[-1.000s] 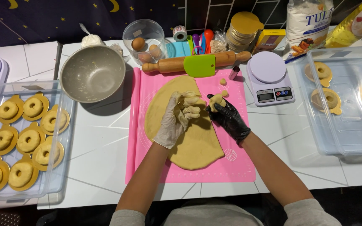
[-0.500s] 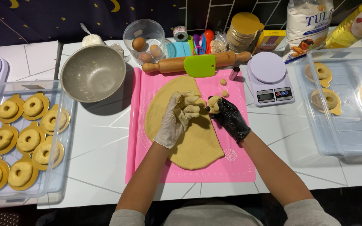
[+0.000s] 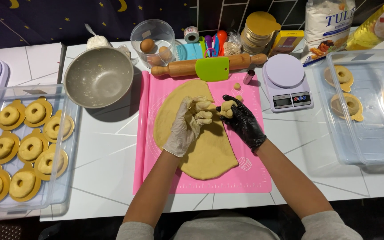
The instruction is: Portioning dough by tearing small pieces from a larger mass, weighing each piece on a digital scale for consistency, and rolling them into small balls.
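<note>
A flat sheet of rolled dough (image 3: 201,151) lies on a pink silicone mat (image 3: 250,178). My left hand (image 3: 187,124), in a white glove, grips a strip of dough (image 3: 203,111) lifted above the sheet. In a black glove, my right hand (image 3: 241,122) pinches a small dough piece (image 3: 228,106) right next to the left fingers. Two tiny dough balls (image 3: 237,86) rest on the mat near the top right, beside a small metal cutter (image 3: 248,77).
A rolling pin (image 3: 178,69) and green scraper (image 3: 212,69) lie at the mat's top. A metal bowl (image 3: 98,76) and a tray of ring doughnuts (image 3: 23,146) are left. A kitchen scale (image 3: 286,82) and a clear bin (image 3: 370,106) with two doughnuts are right.
My right hand has shifted slightly left toward the left hand, bringing the small dough piece up against the strip. The left hand stays in place.
</note>
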